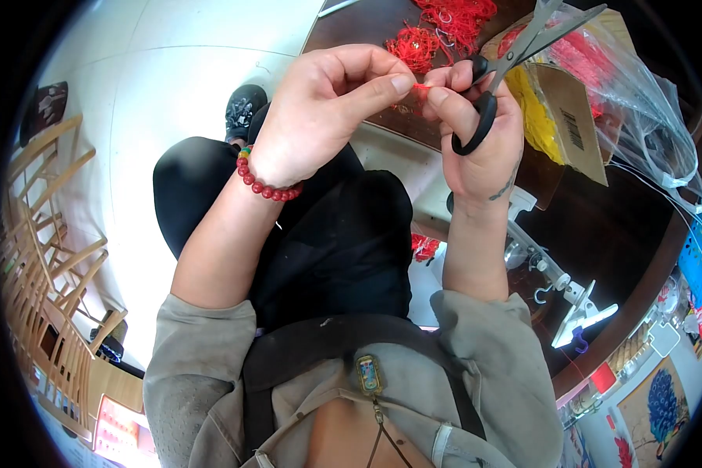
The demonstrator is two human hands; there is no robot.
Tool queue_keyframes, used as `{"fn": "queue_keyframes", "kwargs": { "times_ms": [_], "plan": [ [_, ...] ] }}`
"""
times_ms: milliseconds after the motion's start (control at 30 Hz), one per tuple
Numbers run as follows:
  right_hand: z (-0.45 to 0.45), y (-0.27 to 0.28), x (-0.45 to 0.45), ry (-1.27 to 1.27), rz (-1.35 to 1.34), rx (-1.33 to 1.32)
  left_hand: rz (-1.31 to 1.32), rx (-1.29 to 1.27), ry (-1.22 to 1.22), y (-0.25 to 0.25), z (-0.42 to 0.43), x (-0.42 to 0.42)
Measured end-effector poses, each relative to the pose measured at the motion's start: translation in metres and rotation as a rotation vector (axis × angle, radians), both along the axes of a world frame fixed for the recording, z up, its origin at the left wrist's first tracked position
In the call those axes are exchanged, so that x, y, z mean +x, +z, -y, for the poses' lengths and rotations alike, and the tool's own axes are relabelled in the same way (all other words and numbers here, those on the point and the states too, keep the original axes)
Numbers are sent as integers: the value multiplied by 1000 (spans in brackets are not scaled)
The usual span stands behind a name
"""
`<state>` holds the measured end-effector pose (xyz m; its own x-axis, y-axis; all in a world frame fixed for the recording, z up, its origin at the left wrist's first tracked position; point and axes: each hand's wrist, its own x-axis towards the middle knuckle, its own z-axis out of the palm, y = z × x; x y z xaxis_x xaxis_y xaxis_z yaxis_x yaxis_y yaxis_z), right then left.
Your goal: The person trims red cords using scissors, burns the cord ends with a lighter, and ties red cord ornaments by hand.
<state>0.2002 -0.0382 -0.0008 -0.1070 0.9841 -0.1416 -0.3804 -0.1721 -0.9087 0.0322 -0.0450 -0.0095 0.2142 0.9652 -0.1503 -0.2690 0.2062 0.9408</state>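
Observation:
A short bit of red cord (421,88) is stretched between my two hands. My left hand (339,97), with a red bead bracelet (264,186) at its wrist, pinches one end between thumb and index finger. The thumb and fingertips of my right hand (476,129) close on the other end. Black-handled scissors (512,58) hang on the fingers of that same hand, blades parted and pointing up and away. Behind the fingertips, a bundle of red knotted cord (413,48) lies on the dark table (616,234). My fingers hide most of the held cord.
More red cord (464,17) lies at the back. To the right are a cardboard box (573,129) with yellow wrapping and a clear plastic bag (639,117). A metal clamp-like stand (550,273) is beside my right forearm. Wooden chairs (51,265) stand at the left.

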Motion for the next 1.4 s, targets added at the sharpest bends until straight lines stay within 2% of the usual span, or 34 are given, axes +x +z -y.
{"fn": "queue_keyframes", "kwargs": {
  "times_ms": [100, 200, 300, 400, 733, 1000, 1133, 1400],
  "plan": [
    [0, 5, 1, 42, -103, -101, 124, -90, -92, 4, -1, -4],
    [-2, 2, 3, 73, -108, -71, 132, -99, -108, 5, -1, -3],
    [-2, 1, -9, -111, 159, 167, 126, -98, -49, 3, -1, -1],
    [2, 0, -6, -146, 211, 268, 86, -26, 45, -1, -1, 3],
    [6, -1, -9, -136, 198, 246, -12, 49, 0, -2, 2, 4],
    [4, 5, -11, -155, 404, 247, -127, 186, 45, -9, 2, 6],
    [3, 10, -12, -156, 472, 202, -180, 149, -20, -2, 2, 2],
    [-1, 11, -2, -39, 442, 223, -210, 152, -28, -1, 2, -2]
  ]
}}
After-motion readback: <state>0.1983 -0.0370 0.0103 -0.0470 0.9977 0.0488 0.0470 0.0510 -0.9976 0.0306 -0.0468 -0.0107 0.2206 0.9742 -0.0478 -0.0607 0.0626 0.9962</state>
